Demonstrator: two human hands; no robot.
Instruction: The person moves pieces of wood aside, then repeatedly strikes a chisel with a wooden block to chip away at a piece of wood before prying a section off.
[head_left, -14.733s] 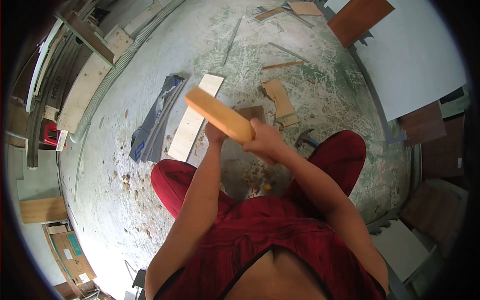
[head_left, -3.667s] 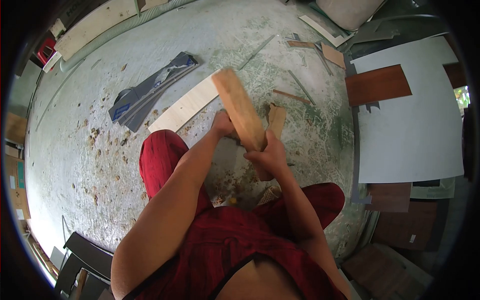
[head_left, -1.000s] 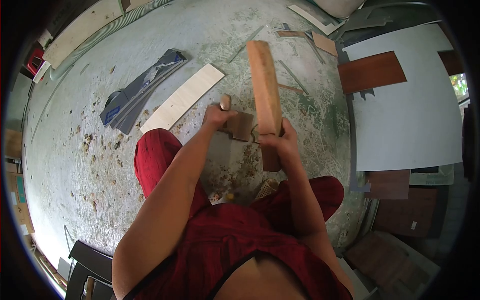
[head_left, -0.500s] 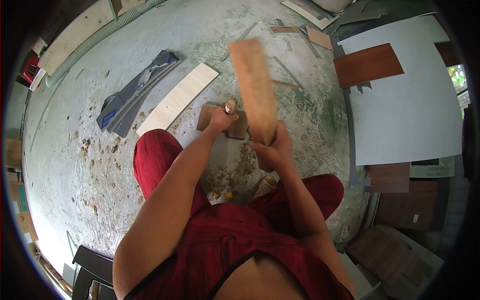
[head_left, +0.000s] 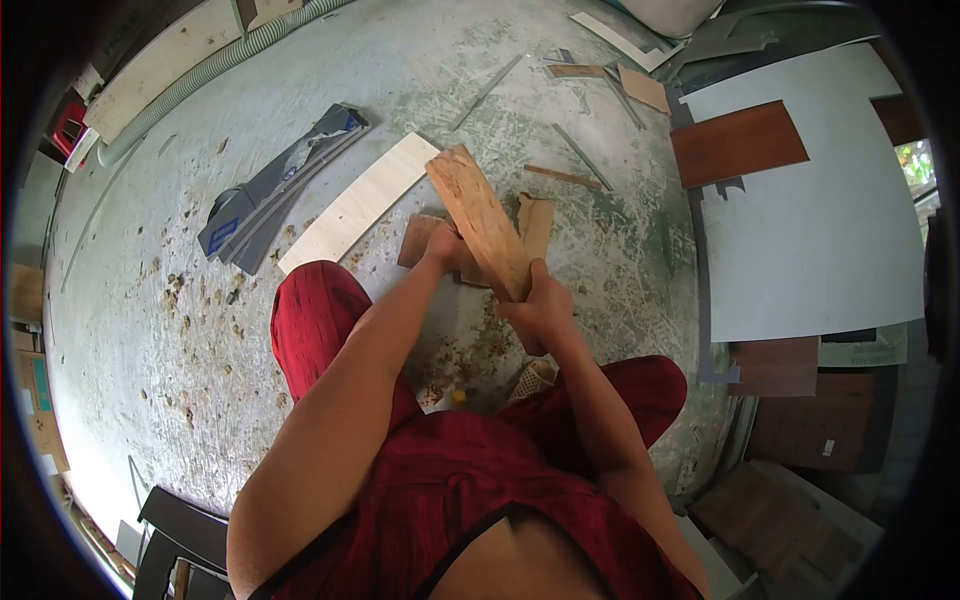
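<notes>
My right hand point(head_left: 543, 312) is closed round the lower end of a thick wooden plank point(head_left: 478, 215), which slants up and to the left in front of me. The plank's far part overlaps my left hand point(head_left: 447, 246), whose fingers are wrapped in a fist. The round-ended wooden handle seen in that fist half a second ago is now hidden behind the plank. Below the left hand lies a brown wooden block point(head_left: 416, 240) on the floor, partly covered by hand and plank. A brown piece with a ragged end point(head_left: 536, 225) lies just right of the plank.
A pale board point(head_left: 360, 202) and dark grey strips point(head_left: 270, 190) lie to the left on the scuffed concrete floor point(head_left: 600, 250). Crumbs of debris point(head_left: 470, 365) are scattered between my knees. Large white sheets point(head_left: 810, 240) and a reddish-brown panel point(head_left: 740, 143) are at right.
The plank in my right hand has come down and tilted left, over my left hand, covering the round handle end. The brown ragged-ended piece behind it has come into view.
</notes>
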